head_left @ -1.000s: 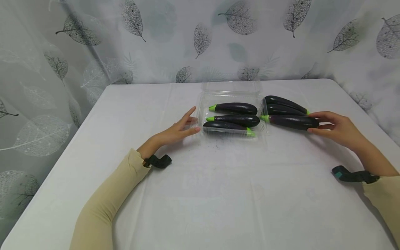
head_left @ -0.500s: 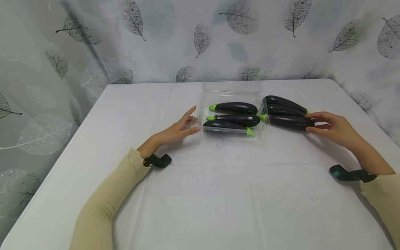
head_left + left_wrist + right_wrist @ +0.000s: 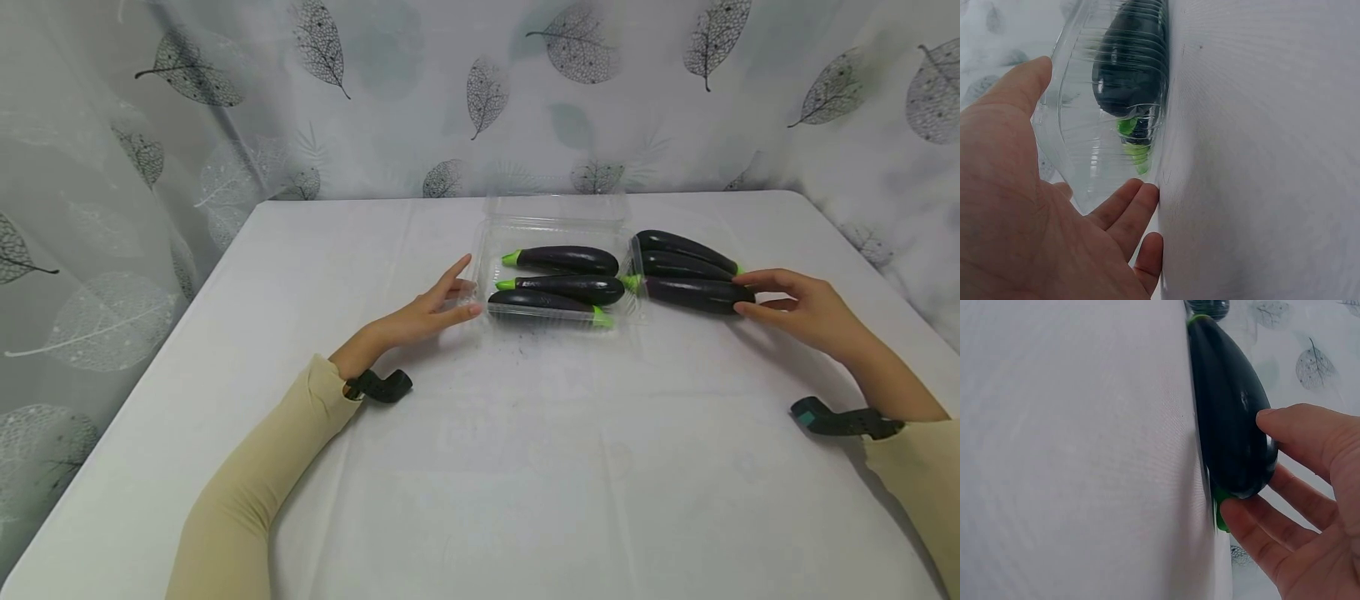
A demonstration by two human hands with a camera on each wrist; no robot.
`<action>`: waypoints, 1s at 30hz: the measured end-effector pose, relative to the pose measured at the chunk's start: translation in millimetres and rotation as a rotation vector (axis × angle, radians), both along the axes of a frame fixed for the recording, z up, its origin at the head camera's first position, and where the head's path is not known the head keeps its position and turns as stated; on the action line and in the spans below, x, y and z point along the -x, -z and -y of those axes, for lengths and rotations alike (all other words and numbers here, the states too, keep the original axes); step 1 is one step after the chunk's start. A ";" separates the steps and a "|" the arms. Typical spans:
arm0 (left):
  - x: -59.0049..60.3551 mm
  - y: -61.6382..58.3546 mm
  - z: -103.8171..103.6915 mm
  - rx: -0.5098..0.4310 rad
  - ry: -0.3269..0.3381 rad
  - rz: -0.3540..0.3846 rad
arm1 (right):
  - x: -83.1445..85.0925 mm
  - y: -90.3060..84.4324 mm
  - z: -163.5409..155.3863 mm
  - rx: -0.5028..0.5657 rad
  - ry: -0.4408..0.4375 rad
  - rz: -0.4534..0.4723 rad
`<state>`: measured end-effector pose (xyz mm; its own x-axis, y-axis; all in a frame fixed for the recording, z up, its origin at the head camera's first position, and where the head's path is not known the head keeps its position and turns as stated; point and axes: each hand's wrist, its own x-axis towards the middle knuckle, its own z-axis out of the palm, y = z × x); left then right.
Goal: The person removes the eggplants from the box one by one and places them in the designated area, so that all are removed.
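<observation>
White-clothed table (image 3: 480, 467) before a leaf-print curtain (image 3: 375, 92). Clear plastic tray (image 3: 555, 229) mid-table, with three eggplants inside. Left hand (image 3: 427, 312) flat, fingers straight, against its near left wall. Three more eggplants just right of the tray. Nearest eggplant (image 3: 693, 293) lengthwise left to right, green cap toward the tray, blunt end pinched in the right hand (image 3: 806, 310), thumb above, fingers below.
</observation>
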<state>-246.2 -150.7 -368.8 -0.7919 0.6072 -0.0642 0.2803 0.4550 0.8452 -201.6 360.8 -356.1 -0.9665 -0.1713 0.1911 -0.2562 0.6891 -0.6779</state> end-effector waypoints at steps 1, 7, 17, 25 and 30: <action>0.0 0.1 -0.1 0.000 -0.001 0.001 | 0.2 0.1 0.2 0.002 -0.002 -0.004; 0.0 -0.1 -0.4 0.007 -0.007 0.004 | 1.0 0.3 1.1 -0.002 -0.009 -0.033; -0.7 -1.4 -1.1 0.013 -0.004 0.009 | 0.3 -1.9 2.8 -0.032 0.001 -0.045; -0.5 -1.4 -0.4 0.021 -0.009 0.015 | 1.4 -3.3 1.6 -0.003 -0.020 -0.096; 0.1 -0.2 -0.1 0.023 -0.010 0.009 | 1.5 -5.0 1.2 0.002 -0.030 -0.122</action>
